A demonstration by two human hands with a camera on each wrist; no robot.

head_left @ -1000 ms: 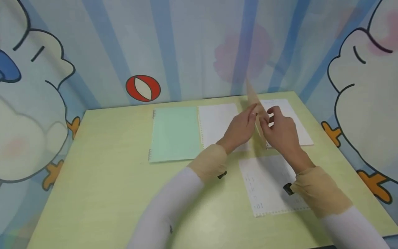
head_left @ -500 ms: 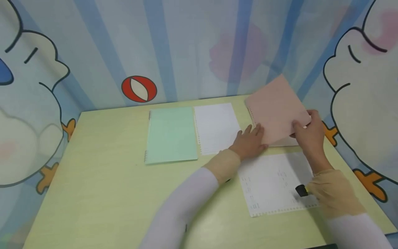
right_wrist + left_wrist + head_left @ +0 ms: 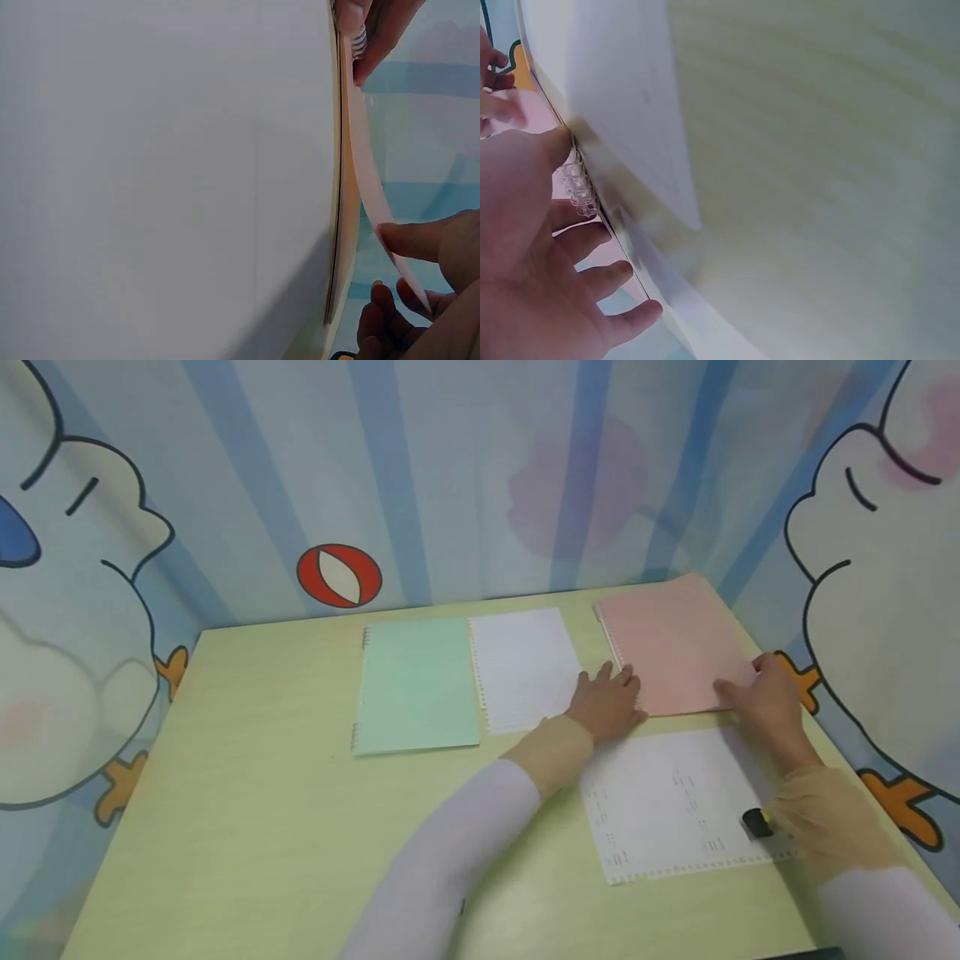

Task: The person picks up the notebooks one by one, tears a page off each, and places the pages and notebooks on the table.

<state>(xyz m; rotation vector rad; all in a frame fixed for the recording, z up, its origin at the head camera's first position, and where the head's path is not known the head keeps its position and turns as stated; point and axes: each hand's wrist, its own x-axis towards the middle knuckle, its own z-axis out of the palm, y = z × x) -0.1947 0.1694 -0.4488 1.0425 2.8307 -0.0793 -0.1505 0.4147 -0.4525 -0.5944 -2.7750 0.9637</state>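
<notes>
A spiral notebook with a pink cover [image 3: 675, 647] lies at the back right of the table. My left hand [image 3: 606, 703] rests at its lower left corner, fingers spread; the left wrist view has the thumb and fingers by the clear spiral binding [image 3: 577, 184]. At the lower right corner my right hand [image 3: 772, 706] pinches the cover. In the right wrist view the cover's edge [image 3: 367, 165] bends away from the pages, thumb on one side and fingers on the other. Below both hands lies a loose punched sheet [image 3: 652, 802] with small printed marks.
Left of the pink notebook lies a lined white sheet [image 3: 522, 668] with a punched edge, beside a green spiral notebook [image 3: 418, 685]. A cartoon-printed backdrop [image 3: 480, 477] rises behind the table [image 3: 255, 793]. A dark object [image 3: 806, 954] shows at the bottom edge.
The pink cover, upright between both hands a second ago, has swung right and down over the notebook's pages. My right hand moved right and lower with it; my left hand settled by the binding.
</notes>
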